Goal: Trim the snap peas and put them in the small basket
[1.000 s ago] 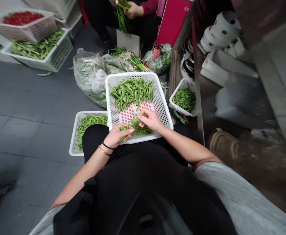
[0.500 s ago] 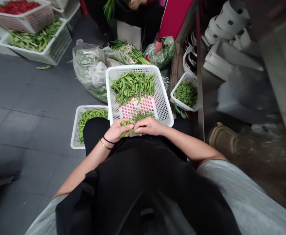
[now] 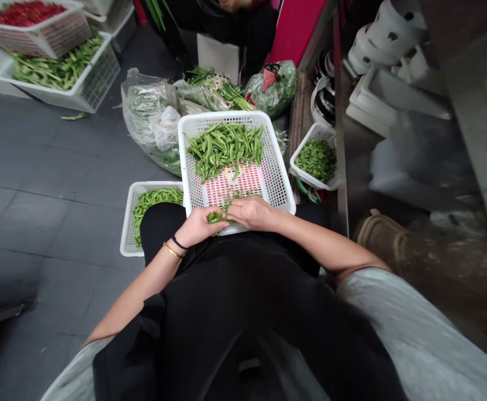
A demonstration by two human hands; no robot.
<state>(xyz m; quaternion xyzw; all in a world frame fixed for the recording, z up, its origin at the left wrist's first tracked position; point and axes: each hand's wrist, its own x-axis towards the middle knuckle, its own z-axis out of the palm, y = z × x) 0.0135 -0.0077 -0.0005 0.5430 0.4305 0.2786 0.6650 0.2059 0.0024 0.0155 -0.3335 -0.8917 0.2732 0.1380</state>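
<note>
A white perforated basket point(image 3: 280, 177) rests on my lap, with a heap of green pea pods point(image 3: 225, 147) at its far end and stringy trimmings near me. My left hand point(image 3: 200, 225) is closed around a small bunch of pods point(image 3: 215, 216) at the basket's near rim. My right hand point(image 3: 252, 213) is curled beside it, fingertips pinching at the end of those pods.
A second white basket of pods point(image 3: 131, 223) lies on the floor by my left knee. A small basket of green scraps point(image 3: 316, 160) sits to the right. Plastic bags of greens point(image 3: 155, 120), stacked baskets of chillies and beans point(image 3: 55, 69), and another seated person are ahead.
My right hand came back from the middle of the basket to meet the left hand at the near rim. Both hands now work together on the pods.
</note>
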